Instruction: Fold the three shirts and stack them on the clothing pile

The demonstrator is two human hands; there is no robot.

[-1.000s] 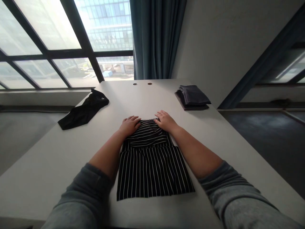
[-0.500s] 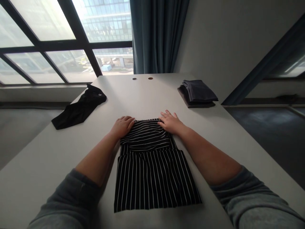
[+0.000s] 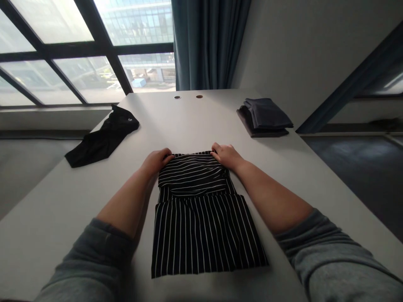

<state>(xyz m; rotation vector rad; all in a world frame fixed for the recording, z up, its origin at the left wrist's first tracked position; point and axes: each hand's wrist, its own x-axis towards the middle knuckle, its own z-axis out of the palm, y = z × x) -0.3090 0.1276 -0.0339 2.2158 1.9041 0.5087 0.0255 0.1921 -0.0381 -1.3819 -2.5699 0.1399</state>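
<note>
A black garment with thin white stripes [image 3: 204,230] lies folded flat on the white table in front of me. Its lower part has lengthwise stripes, while the folded upper part has crosswise ones. My left hand [image 3: 156,161] grips the far left corner, with thumb and fingers closed on the cloth. At the far right corner, my right hand [image 3: 227,156] pinches the same edge in its curled fingers. What kind of garment it is, I cannot tell.
On the left edge of the white table [image 3: 189,121] lies a black cloth item [image 3: 103,138] with a small white mark. Folded dark garments [image 3: 267,115] are stacked at the back right. Two round holes pierce the far end, before a blue curtain [image 3: 208,46] and window.
Both hands have gone from lying with fingers stretched over the far corners to gripping them. The far edge looks slightly pulled apart. My view has tilted down a little.
</note>
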